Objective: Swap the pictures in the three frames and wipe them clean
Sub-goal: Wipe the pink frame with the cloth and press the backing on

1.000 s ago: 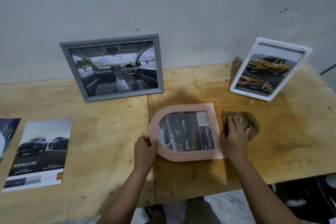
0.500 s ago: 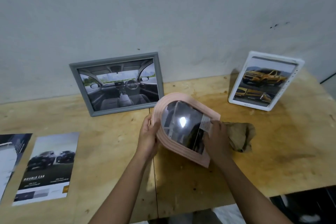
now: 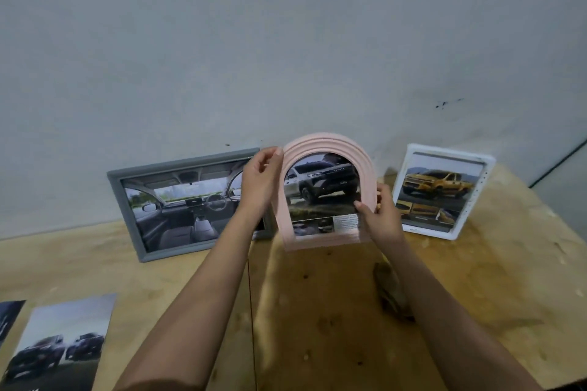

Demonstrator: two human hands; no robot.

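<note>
I hold the pink arched frame (image 3: 324, 144) upright near the wall, its lower edge at the wooden table (image 3: 317, 311). It shows a picture of a white pickup truck. My left hand (image 3: 260, 181) grips its upper left rim and my right hand (image 3: 379, 213) grips its right side. To its left a grey frame (image 3: 178, 165) with a car-interior picture leans on the wall. A white frame (image 3: 444, 151) with yellow trucks stands at the right. The brown cloth (image 3: 392, 292) lies on the table beside my right forearm.
Two loose car pictures lie at the table's front left: one with dark trucks (image 3: 60, 343) and a darker one (image 3: 9, 314) cut off at the edge. The grey wall (image 3: 286, 41) rises right behind the frames. The table's right edge drops off beyond the white frame.
I lifted the pink frame off the table, turned it upright and carried it back between the other two frames. My right hand left the cloth, which stays on the table.
</note>
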